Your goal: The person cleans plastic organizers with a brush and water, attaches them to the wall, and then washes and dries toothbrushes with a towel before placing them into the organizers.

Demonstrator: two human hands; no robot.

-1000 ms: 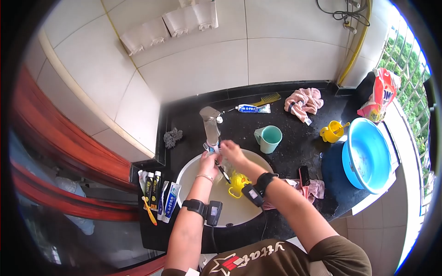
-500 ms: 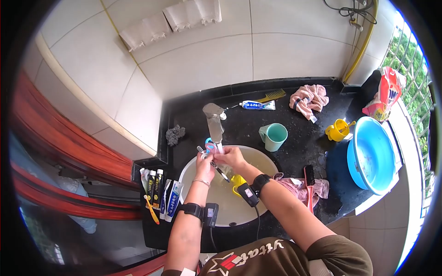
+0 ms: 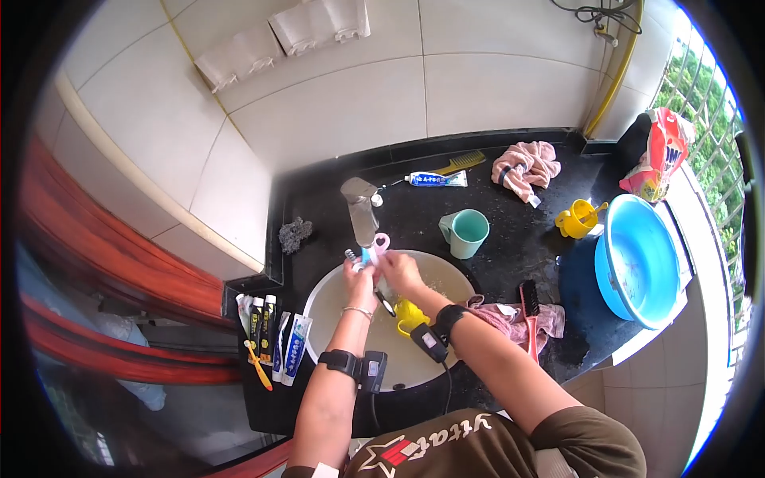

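Observation:
Both my hands meet under the metal faucet (image 3: 360,211), above the oval sink basin (image 3: 325,296). My left hand (image 3: 360,288) is closed around a slim dark-and-white handled thing (image 3: 386,303) whose kind I cannot make out; a ribbed grey end (image 3: 349,255) sticks out above the fingers. Fingers of my right hand (image 3: 402,273), slightly blurred, pinch a pink handle (image 3: 382,240) with a heart-shaped hole. A light-blue piece (image 3: 366,255) shows beside it, partly hidden by the left fingers. Below the right wrist, a yellow cup-like thing (image 3: 410,317) lies in the basin.
Toothpaste tubes (image 3: 294,349) and a yellow toothbrush (image 3: 256,366) lie left of the basin. Behind and right are a green mug (image 3: 467,234), toothpaste (image 3: 437,180), a comb (image 3: 462,162), pink cloths (image 3: 526,169), a red brush (image 3: 531,323), a yellow cup (image 3: 574,219) and a blue basin (image 3: 644,267).
The pink handle has turned more upright, and its heart-shaped hole now shows above my fingers. The blue end has dropped lower. The whole view has shifted slightly.

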